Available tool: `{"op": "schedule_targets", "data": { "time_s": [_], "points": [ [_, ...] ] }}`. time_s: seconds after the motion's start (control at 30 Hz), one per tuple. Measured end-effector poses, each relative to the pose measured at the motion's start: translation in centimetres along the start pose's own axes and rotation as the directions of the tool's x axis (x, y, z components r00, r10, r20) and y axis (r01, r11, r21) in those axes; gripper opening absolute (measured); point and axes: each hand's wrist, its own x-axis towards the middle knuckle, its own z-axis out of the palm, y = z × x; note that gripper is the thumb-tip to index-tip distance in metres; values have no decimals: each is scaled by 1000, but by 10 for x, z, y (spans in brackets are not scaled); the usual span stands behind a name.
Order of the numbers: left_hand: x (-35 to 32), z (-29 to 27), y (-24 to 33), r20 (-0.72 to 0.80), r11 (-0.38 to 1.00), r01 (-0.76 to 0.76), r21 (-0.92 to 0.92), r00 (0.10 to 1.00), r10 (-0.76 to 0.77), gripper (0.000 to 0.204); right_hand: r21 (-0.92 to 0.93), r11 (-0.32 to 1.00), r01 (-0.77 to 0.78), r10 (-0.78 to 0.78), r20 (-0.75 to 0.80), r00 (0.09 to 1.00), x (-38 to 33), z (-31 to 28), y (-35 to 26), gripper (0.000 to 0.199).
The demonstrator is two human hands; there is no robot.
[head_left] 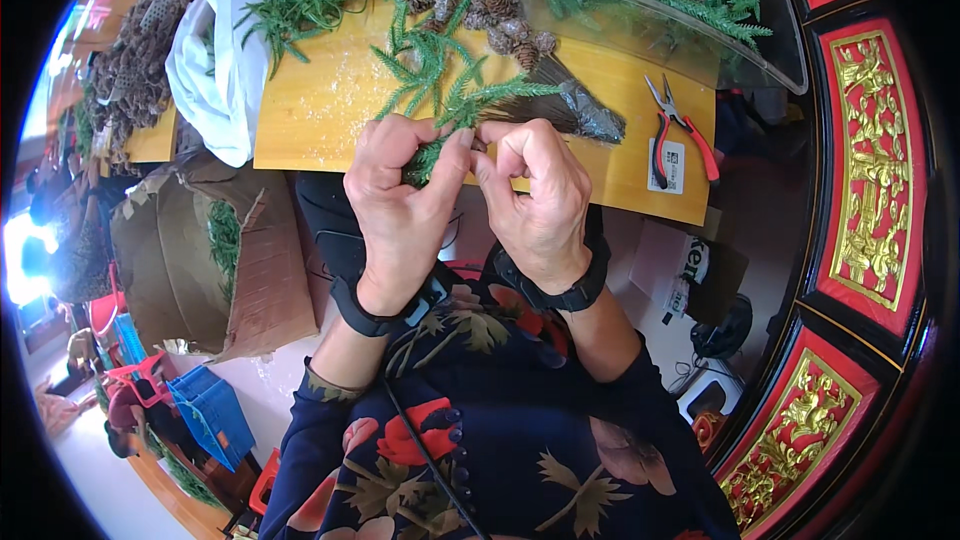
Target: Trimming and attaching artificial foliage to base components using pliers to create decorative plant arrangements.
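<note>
My left hand (400,170) is closed on a green artificial pine sprig (424,160) at the table's near edge. Its thumb and forefinger pinch the sprig near the stem. Close beside it, my right hand (538,195) is also closed, thumb against forefinger at the same stem; what exactly sits in that pinch is hidden. More green pine sprigs (420,70) lie just beyond my fingers. A bundle of thin dark stems or wires (560,100), wrapped in clear plastic at one end, rests past my right hand. Several brown pine cones (495,5) are heaped farther back.
Red-and-black-handled pliers (680,130) lie at the right on the yellow table (310,120), over a white label. A clear plastic bin (620,5) of sprigs stands behind. To the left are a white plastic bag (205,70), an open cardboard box (270,280) and a blue crate (212,412).
</note>
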Motion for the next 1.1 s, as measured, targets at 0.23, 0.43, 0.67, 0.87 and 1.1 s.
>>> {"op": "schedule_targets", "data": {
  "time_s": [0.23, 0.43, 0.67, 0.87, 1.1],
  "points": [
    [5, -1, 0, 17, 950, -203, 237, 979, 204, 16, -17, 1000, 4, -5, -26, 1000, -4, 6, 8, 30],
    [3, -2, -1, 18, 920, -231, 318, 971, 237, 15, -21, 1000, 9, -9, -17, 1000, -7, 9, 9, 30],
    [2, -2, -9, 12, 912, -248, 328, 966, 259, 15, 18, 1000, -20, 18, 104, 994, -1, 4, 12, 25],
    [1, 0, -24, 142, 858, -368, 357, 930, 340, 16, 11, 986, -167, 157, 282, 946, 19, -25, 11, 19],
    [-3, -1, -33, 248, 804, -473, 361, 880, 406, 21, 52, 994, -96, 69, 383, 921, 20, -15, 21, 11]
  ]
}}
